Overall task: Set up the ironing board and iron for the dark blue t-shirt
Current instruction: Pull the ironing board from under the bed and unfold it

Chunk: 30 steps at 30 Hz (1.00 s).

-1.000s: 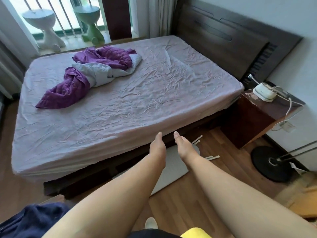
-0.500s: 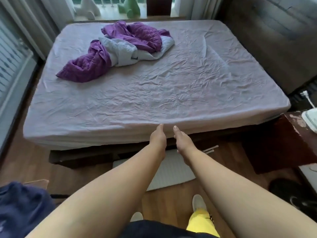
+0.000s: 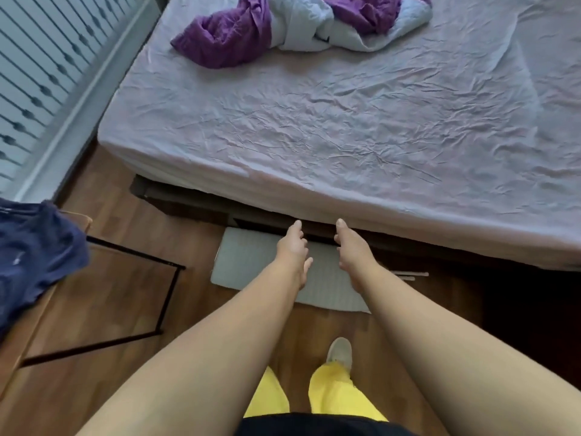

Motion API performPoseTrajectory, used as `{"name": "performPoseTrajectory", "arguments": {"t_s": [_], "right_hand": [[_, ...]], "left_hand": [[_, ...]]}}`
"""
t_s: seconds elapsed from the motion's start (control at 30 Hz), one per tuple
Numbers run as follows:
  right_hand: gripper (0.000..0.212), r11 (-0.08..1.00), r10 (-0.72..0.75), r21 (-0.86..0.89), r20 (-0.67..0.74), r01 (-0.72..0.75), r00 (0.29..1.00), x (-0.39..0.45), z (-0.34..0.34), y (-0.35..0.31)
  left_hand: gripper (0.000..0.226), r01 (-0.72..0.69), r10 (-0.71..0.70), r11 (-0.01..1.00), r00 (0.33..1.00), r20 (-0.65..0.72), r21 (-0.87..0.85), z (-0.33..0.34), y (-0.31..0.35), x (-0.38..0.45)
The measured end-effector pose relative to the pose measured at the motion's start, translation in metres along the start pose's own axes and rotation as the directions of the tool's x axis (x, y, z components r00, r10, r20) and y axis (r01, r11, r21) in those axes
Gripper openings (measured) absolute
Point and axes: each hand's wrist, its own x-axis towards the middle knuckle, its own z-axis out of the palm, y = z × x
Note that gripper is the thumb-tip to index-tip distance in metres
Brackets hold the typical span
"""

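Observation:
A flat grey-white ironing board (image 3: 248, 262) lies on the wooden floor, partly tucked under the bed's near edge, with thin white legs (image 3: 410, 274) poking out at its right. My left hand (image 3: 290, 250) and my right hand (image 3: 352, 247) reach down side by side just above the board, fingers apart and holding nothing. The dark blue t-shirt (image 3: 34, 256) is draped over a wooden surface at the far left. No iron is in view.
A bed (image 3: 345, 121) with a wrinkled lilac sheet fills the upper view, with a purple and white blanket (image 3: 283, 26) bunched at its far side. A black metal frame (image 3: 166, 297) stands on the floor at left. A patterned sliding panel (image 3: 37, 73) lines the left wall.
My view has tilted down and swung left, so the nightstand and iron have gone out of sight. Both hands have dropped lower toward the board on the floor.

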Motion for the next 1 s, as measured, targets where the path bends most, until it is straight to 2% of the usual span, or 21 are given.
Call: {"name": "performPoseTrajectory", "arguments": {"t_s": [0.23,0.5,0.63,1.0], "right_hand": [[0.063,0.995,0.082,0.049,0.003,-0.082,0.997,0.036,0.027,0.040],[0.060,0.990,0.130,0.046,0.041,-0.132,0.991,0.135,0.078,0.119],[0.059,0.990,0.138,0.020,0.069,-0.140,0.988,0.190,0.101,0.153],[0.063,0.985,0.169,0.030,0.095,-0.172,0.981,0.320,0.142,0.250]], "left_hand": [[0.061,0.036,-0.036,0.999,0.999,0.007,-0.011,-0.034,-0.019,0.061],[0.061,0.050,-0.051,0.998,0.999,0.004,0.028,-0.082,-0.060,0.178],[0.060,0.058,-0.058,0.998,0.997,-0.042,0.021,-0.102,-0.080,0.246],[0.057,0.085,-0.078,0.991,0.994,-0.075,0.101,-0.132,-0.137,0.402]]}}
